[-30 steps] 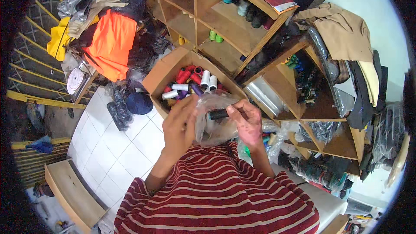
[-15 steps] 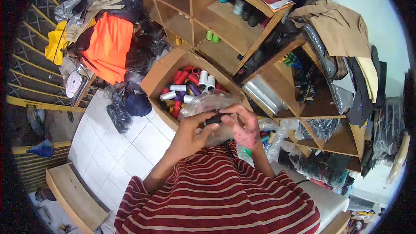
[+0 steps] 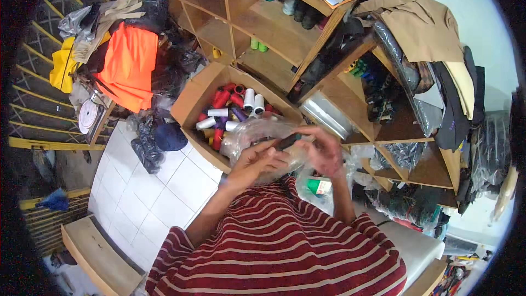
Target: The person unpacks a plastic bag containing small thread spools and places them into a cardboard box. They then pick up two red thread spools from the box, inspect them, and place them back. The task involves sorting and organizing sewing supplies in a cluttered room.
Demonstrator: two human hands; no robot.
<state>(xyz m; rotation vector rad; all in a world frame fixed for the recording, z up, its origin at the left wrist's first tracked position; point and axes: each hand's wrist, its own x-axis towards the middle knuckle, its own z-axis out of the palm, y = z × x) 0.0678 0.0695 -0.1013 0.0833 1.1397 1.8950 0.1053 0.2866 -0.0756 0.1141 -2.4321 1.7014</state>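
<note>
A small black thread spool (image 3: 287, 142) is held at a tilt in front of my chest. My left hand (image 3: 256, 164) is closed around its lower end, thumb along the side. At the upper end, the curled fingers of my right hand (image 3: 324, 152) pinch at the spool; they are slightly blurred, and any loose thread is too fine to see. Just beyond and beneath the hands, a clear plastic bag (image 3: 246, 134) bulges over the edge of an open cardboard box (image 3: 189, 96). Inside the box lie several thread cones, among them a white cone (image 3: 249, 98) and a red cone (image 3: 221, 98).
Wooden shelves (image 3: 268, 27) with more cones rise behind the box. At right stands another wooden shelf unit (image 3: 350, 98) with folded clothes on top. A bag with a green cone (image 3: 316, 186) lies by my right forearm. Orange cloth (image 3: 129, 66) hangs at left above white floor tiles (image 3: 148, 203).
The black spool has tipped and shows more of its length between my hands. My right hand has shifted a little to the right and down. The whole view has moved slightly.
</note>
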